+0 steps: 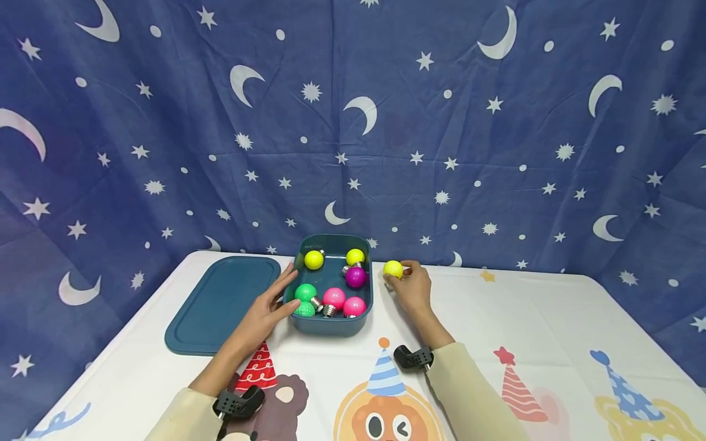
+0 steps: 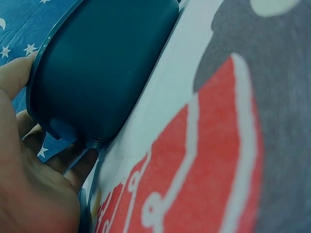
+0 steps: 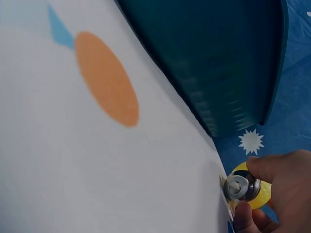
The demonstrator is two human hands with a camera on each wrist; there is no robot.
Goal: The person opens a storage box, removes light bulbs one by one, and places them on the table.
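Note:
A dark teal plastic bin [image 1: 329, 326] stands at the middle of the table. It holds several round coloured light bulbs with metal screw bases: yellow [image 1: 314, 260], purple [image 1: 355, 277], pink [image 1: 334, 298] and green ones [image 1: 305, 292]. My left hand [image 1: 268, 307] grips the bin's left side, thumb at the rim and fingers along the outer wall [image 2: 97, 73]. To the right of the bin, my right hand [image 1: 412, 289] pinches a yellow light bulb [image 1: 393, 269] between thumb and fingers. In the right wrist view the bulb's metal base [image 3: 238, 188] faces the camera, close to the tablecloth.
A flat teal lid [image 1: 212, 306] lies on the table left of the bin. The white tablecloth [image 1: 551, 331] carries printed cartoon animals in party hats. Behind the table hangs a blue curtain [image 1: 397, 122] with moons and stars. Both wrists wear black camera mounts [image 1: 239, 403].

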